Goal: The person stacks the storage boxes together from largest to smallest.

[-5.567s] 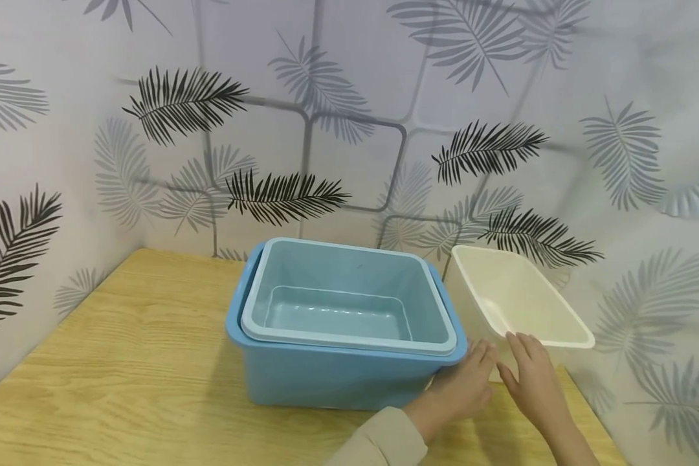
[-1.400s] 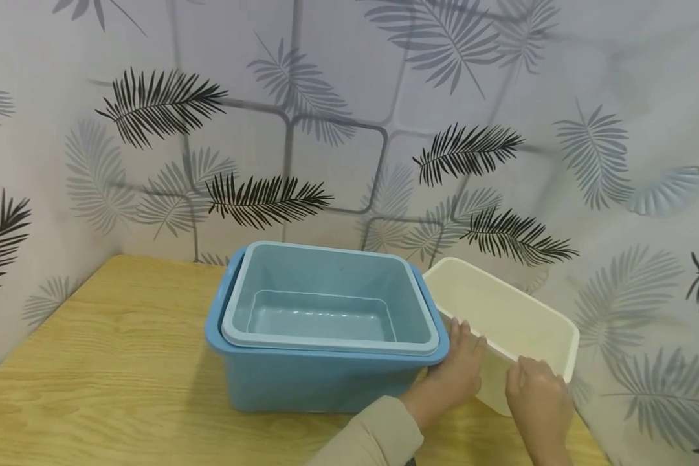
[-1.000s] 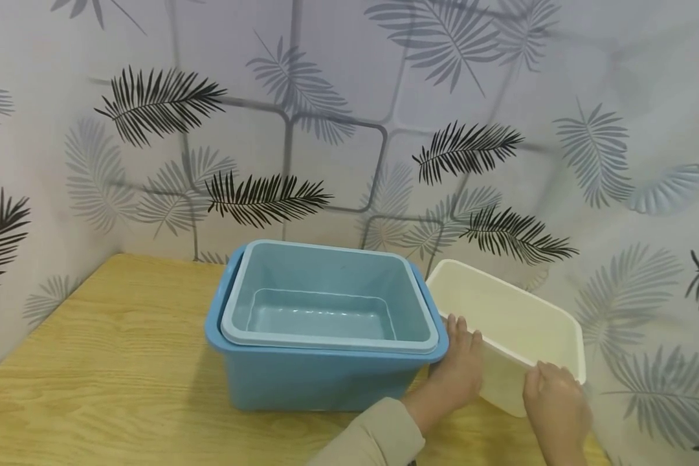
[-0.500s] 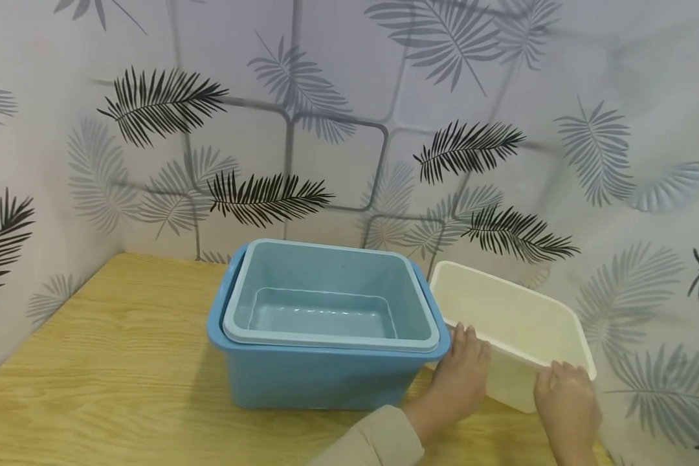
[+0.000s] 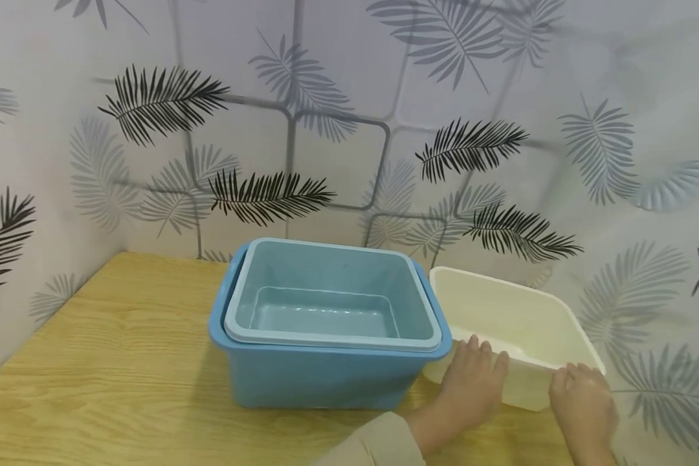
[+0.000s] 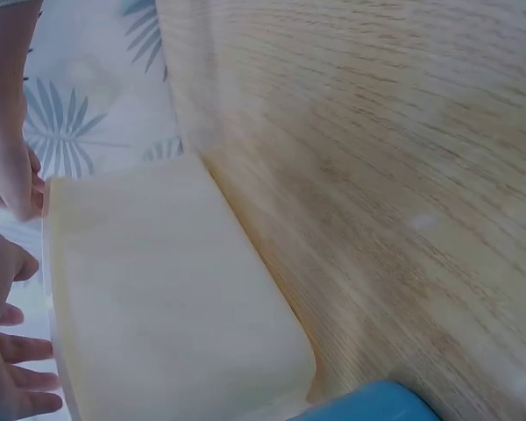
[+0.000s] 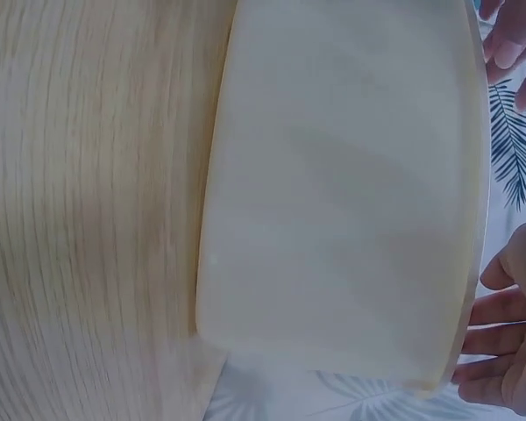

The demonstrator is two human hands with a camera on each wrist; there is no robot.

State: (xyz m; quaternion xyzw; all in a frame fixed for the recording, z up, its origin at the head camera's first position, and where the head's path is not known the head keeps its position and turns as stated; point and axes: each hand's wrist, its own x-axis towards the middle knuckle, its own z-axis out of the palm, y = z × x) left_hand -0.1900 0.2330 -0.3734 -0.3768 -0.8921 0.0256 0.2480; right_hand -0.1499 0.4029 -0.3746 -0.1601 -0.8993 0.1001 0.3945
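A cream plastic tub (image 5: 501,310) stands at the right of the table, its near rim crossed by both hands. My right hand (image 5: 584,408) grips that rim near the right corner, with fingers curled over the edge, as the right wrist view shows it at its hand (image 7: 513,324). Further left along the rim, my left hand (image 5: 472,382) rests its fairly straight fingers on the edge; in the left wrist view its fingertips (image 6: 39,381) touch the rim. Left of the tub is a blue bin (image 5: 326,378), with a lighter blue bin (image 5: 332,340) nested inside it.
The wood-grain table (image 5: 122,362) extends left of and in front of the bins. A wall covering with leaf prints (image 5: 349,97) rises behind and on the right side, close to the cream tub.
The cream tub has turned so its near rim runs more squarely across the front, its right corner shifting right. Both hands moved rightward with it. The blue bins stayed in place.
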